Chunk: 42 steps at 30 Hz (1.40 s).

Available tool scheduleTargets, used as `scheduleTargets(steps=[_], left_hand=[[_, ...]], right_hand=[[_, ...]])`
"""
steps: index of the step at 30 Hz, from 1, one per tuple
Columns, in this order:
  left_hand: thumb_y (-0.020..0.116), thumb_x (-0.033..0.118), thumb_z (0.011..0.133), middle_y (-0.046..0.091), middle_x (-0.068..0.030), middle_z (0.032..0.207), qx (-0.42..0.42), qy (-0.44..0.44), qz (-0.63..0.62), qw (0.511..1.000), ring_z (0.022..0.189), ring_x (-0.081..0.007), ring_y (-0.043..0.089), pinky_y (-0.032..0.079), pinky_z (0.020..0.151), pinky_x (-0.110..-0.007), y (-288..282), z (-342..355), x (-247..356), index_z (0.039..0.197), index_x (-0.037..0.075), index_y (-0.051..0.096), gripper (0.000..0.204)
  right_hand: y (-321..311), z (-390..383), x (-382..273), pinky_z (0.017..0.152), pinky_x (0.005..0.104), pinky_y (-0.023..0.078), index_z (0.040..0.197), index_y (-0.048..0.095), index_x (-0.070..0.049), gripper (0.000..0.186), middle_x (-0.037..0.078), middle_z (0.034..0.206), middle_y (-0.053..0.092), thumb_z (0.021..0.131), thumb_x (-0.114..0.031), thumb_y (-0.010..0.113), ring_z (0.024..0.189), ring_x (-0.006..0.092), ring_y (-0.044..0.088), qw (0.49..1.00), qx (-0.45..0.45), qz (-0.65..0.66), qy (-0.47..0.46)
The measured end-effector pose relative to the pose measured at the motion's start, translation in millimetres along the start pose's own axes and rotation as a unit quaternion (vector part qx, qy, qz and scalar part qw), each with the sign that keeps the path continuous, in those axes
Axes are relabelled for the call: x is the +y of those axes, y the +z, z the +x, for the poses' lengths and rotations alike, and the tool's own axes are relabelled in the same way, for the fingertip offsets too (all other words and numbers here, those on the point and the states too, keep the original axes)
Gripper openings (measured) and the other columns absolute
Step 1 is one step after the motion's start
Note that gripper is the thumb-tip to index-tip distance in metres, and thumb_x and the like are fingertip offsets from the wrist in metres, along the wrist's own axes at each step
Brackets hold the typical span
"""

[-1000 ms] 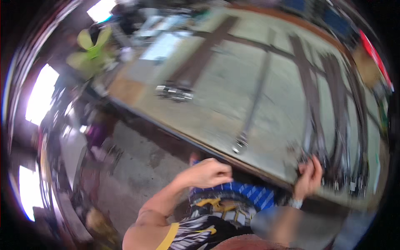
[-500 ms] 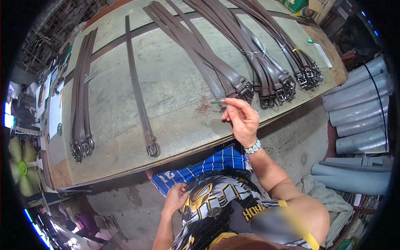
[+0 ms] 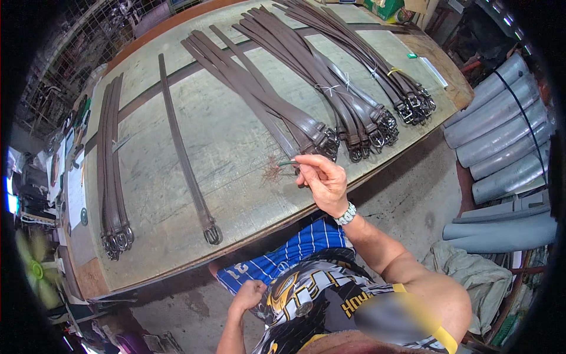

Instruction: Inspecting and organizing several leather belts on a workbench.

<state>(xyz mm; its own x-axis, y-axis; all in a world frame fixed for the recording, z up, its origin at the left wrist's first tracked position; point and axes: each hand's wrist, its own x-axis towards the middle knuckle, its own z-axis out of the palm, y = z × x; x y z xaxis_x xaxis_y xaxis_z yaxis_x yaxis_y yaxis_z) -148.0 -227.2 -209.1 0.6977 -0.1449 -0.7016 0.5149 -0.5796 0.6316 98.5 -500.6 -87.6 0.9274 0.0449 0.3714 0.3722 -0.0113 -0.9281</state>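
Observation:
My right hand (image 3: 321, 182) is raised over the table's near edge, thumb and fingers pinching a thin green strip (image 3: 287, 163). Just beyond its tip is a tangle of fine brown strands (image 3: 272, 171); whether it hangs from the strip or lies on the table I cannot tell. Behind the hand lies a fanned group of brown belts (image 3: 259, 94), their buckles towards me. A single brown belt (image 3: 184, 147) lies alone further left. My left hand (image 3: 250, 293) is curled closed beside my shirt and blue striped shorts (image 3: 289, 248); the inside of its grip is hidden.
Two more belt bunches, one tied with white string (image 3: 328, 88) and one with yellow (image 3: 394, 71), lie to the right. Another belt bunch (image 3: 112, 165) is at the left. Grey rolls (image 3: 501, 141) are stacked beyond the table's right side; a fan (image 3: 38, 270) stands at the left.
The view has shifted, so the table and belts appear lower and further left. My right hand keeps its pinch on the green strip. My left hand's fingers look more curled.

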Motion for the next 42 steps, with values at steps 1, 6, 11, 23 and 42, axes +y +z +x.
scheduleTargets(steps=[1, 6, 11, 23, 42], left_hand=[[0.062, 0.011, 0.09, 0.064, -0.0144, 0.07, -0.029, 0.048, 0.033, 0.998, 0.068, -0.0138, 0.056, 0.047, 0.062, -0.036, 0.4, 3.2, 3.0, 0.088, -0.002, 0.069, 0.015], [0.066, 0.012, 0.085, 0.07, -0.0214, 0.086, 0.034, 0.204, 0.206, 0.956, 0.079, -0.0346, 0.07, 0.053, 0.071, -0.044, 9.1, 17.9, 23.9, 0.099, 0.002, 0.073, 0.018], [0.058, 0.013, 0.091, 0.069, -0.0185, 0.095, 0.054, 0.22, 0.23, 0.946, 0.095, -0.039, 0.067, 0.053, 0.083, -0.049, 20.5, 33.9, 24.8, 0.101, 0.006, 0.073, 0.02], [0.073, 0.015, 0.077, 0.067, -0.0155, 0.114, -0.022, 0.244, 0.325, 0.913, 0.113, -0.0357, 0.061, 0.052, 0.095, -0.043, 4.6, 14.1, 19.3, 0.108, 0.003, 0.072, 0.033], [0.067, -0.002, 0.074, 0.065, -0.0127, 0.112, 0.027, 0.235, 0.152, 0.96, 0.108, -0.0353, 0.058, 0.047, 0.094, -0.043, 9.9, 9.4, 4.3, 0.109, 0.005, 0.071, 0.036]], right_hand=[[-0.8, 0.0, 1.8, 0.061, 0.0203, 0.051, 0.117, 0.068, 0.002, 0.019, 0.005, 0.095, 0.071, 0.101, -0.003, 0.061, 0.072, 0.0079, 0.066, 1.0, -0.002, 0.007, 0.0], [-0.1, 1.2, 1.0, 0.059, 0.0201, 0.048, 0.117, 0.069, 0.001, 0.019, 0.004, 0.094, 0.069, 0.101, -0.002, 0.06, 0.073, 0.0081, 0.066, 1.0, 0.005, 0.006, 0.003], [-1.1, 0.6, 0.9, 0.062, 0.0208, 0.05, 0.117, 0.069, 0.002, 0.019, 0.003, 0.089, 0.066, 0.101, -0.002, 0.059, 0.073, 0.0075, 0.064, 1.0, 0.006, 0.005, 0.005], [4.1, 0.6, 3.7, 0.063, 0.0237, 0.053, 0.116, 0.07, 0.0, 0.02, 0.005, 0.091, 0.069, 0.099, -0.003, 0.06, 0.071, 0.0094, 0.066, 1.0, 0.007, 0.005, 0.012], [7.9, 1.0, 8.2, 0.061, 0.0203, 0.051, 0.118, 0.068, 0.003, 0.02, 0.008, 0.093, 0.072, 0.1, -0.003, 0.063, 0.073, 0.0103, 0.068, 0.997, 0.04, 0.008, -0.059]])
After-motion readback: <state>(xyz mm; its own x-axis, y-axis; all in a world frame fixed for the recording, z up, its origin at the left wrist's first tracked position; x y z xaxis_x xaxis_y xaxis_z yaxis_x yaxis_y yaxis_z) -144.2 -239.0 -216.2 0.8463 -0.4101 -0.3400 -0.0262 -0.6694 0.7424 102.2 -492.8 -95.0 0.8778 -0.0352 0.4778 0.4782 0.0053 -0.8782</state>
